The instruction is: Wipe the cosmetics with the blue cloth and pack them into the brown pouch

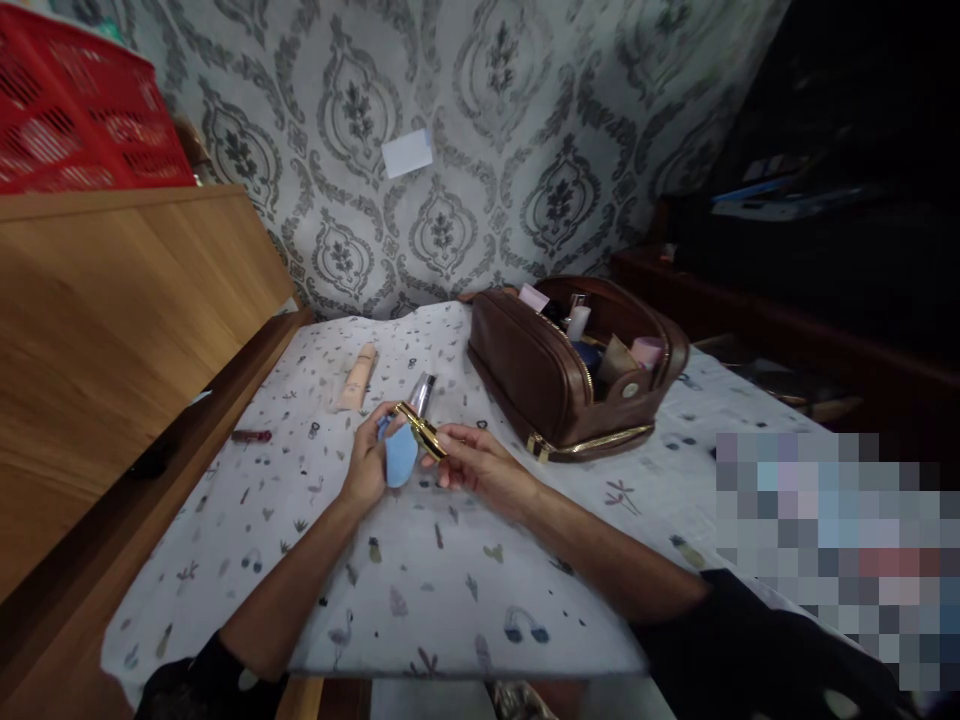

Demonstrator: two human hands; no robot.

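Note:
My left hand (366,470) is closed round a light-blue piece of cloth (402,456), which hangs down on its inner side. In my right hand (480,466) a slim gold cosmetic tube (422,432) is gripped at its near end. The tube slants up to the left, and its far end meets the fingers of my left hand and the cloth. Just behind my hands a clear tube with a dark cap (425,393) lies on the patterned cloth. A peach squeeze tube (358,377) rests farther back on the left.
An unzipped brown toiletry bag (525,360) holding several cosmetics stands at the right back. A small dark red tube (251,436) lies at the left edge of the table (420,590). A wooden panel (135,300) with a red basket (90,110) on top borders the left side.

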